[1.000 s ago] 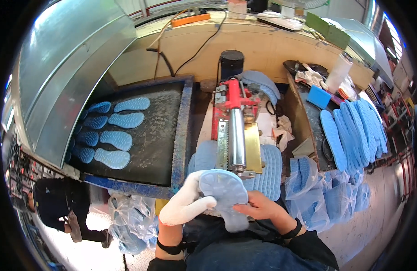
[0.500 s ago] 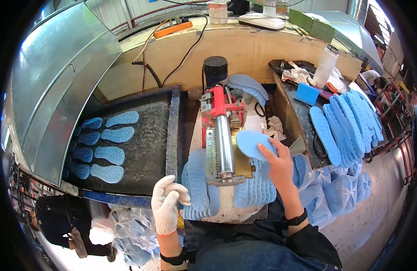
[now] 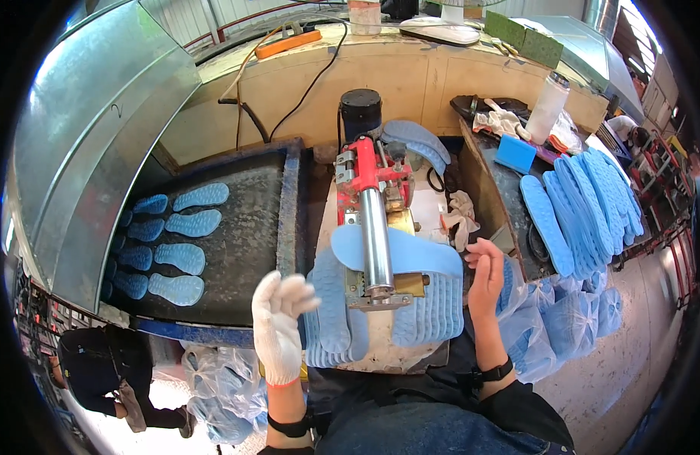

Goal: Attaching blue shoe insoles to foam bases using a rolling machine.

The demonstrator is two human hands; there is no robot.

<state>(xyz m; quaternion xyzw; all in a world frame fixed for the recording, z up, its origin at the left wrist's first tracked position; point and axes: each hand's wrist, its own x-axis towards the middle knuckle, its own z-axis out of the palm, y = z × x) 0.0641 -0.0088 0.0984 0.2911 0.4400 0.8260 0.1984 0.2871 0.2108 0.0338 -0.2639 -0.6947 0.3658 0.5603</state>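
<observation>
A light blue shoe sole (image 3: 410, 252) lies across the red roller machine (image 3: 372, 220), under its steel roller. My right hand (image 3: 485, 274), bare, hovers just right of the sole's end with fingers apart, holding nothing. My left hand (image 3: 280, 322), in a white glove, is raised and open left of the machine, above a stack of blue soles (image 3: 331, 318). More soles (image 3: 435, 309) are piled on the right side under the machine.
Several blue soles (image 3: 175, 258) lie on a dark conveyor belt (image 3: 243, 227) leading under a metal hood (image 3: 92, 136) at left. At right a table (image 3: 509, 189) carries rows of soles (image 3: 585, 205); plastic bags of soles (image 3: 562, 318) sit below. A person (image 3: 99, 371) stands lower left.
A second ago both hands held a sole near my body. The right hand then carried it up to the machine and has let go; the sole now sits under the roller.
</observation>
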